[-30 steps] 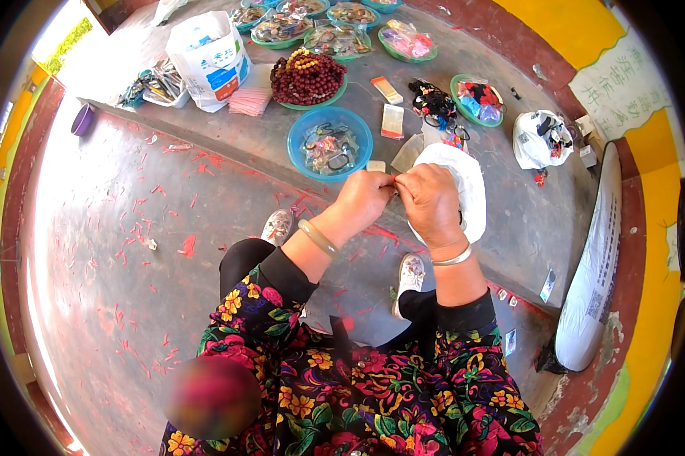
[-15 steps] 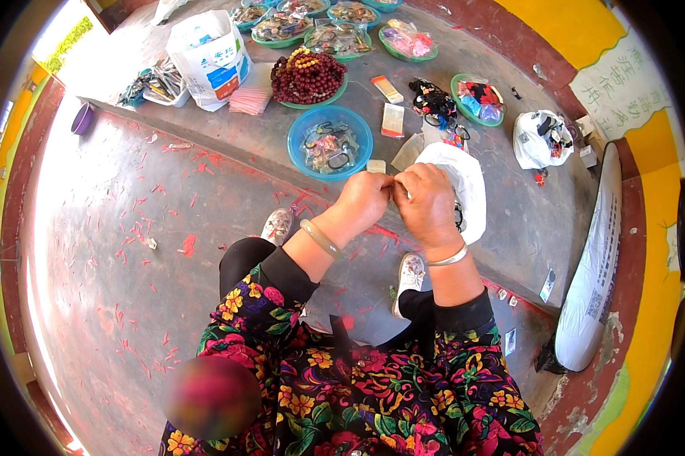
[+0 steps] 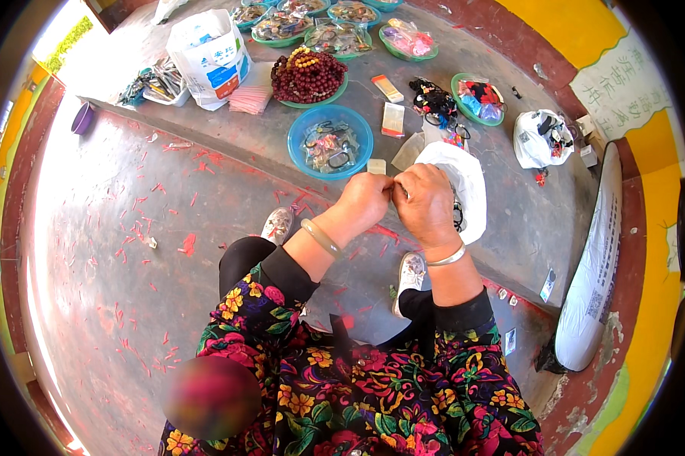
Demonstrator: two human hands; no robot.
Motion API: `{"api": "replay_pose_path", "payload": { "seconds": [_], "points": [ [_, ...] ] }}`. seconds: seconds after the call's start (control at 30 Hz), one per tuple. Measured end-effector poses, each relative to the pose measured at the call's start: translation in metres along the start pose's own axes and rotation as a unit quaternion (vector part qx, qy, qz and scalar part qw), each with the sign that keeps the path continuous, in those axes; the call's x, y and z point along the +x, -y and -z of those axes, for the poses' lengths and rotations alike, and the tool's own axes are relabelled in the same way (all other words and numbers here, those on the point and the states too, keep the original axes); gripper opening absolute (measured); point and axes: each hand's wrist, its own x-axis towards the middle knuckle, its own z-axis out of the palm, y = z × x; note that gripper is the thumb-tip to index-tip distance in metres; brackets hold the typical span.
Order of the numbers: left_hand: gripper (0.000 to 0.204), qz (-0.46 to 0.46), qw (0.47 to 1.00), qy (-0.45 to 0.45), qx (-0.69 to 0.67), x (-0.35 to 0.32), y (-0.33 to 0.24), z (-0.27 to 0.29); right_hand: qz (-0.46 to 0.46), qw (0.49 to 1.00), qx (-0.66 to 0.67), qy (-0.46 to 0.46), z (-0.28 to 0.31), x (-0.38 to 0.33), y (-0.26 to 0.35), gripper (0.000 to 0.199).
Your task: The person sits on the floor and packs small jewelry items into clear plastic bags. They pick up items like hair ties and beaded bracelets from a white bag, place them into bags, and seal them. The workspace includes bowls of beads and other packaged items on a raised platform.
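My left hand (image 3: 365, 199) and my right hand (image 3: 424, 204) meet fingertip to fingertip above the step's edge. Both are closed in a pinch, and whatever small thing sits between the fingers is hidden. Just beyond my left hand stands a blue plastic basin (image 3: 302, 156) with small clear packets and dark loops in it. A pale small box (image 3: 376, 166) lies beside the basin. Behind and to the right of my right hand is an opened white plastic bag (image 3: 472, 190), with black bands partly showing inside it.
Green bowls of packets stand at the back, near dark red bead strings (image 3: 308, 76). A white printed bag (image 3: 209, 61) stands far left. Black hair ties (image 3: 432, 102) and two flat boxes lie beyond the basin. A long white sack (image 3: 589, 281) lies right; red scraps litter the floor.
My right hand's fingers have shifted very slightly. Otherwise the hands and the things around them look the same.
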Motion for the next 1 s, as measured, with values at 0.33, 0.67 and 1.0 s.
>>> {"api": "replay_pose_path", "payload": {
  "seconds": [0.33, 0.67, 1.0],
  "points": [
    [0.017, 0.011, 1.000, -0.005, -0.029, -0.001, -0.008, 0.005, -0.143, 0.977, 0.156, -0.009, 0.000, 0.000, -0.007, 0.006],
    [0.019, 0.123, 0.982, 0.032, -0.139, 0.002, -0.013, 0.013, -0.325, 0.858, 0.397, 0.021, 0.008, -0.001, -0.024, 0.004],
    [0.018, 0.160, 0.874, -0.014, -0.459, 0.004, -0.008, 0.030, -0.375, 0.762, 0.517, -0.104, 0.019, 0.001, -0.029, 0.006]
  ]
}}
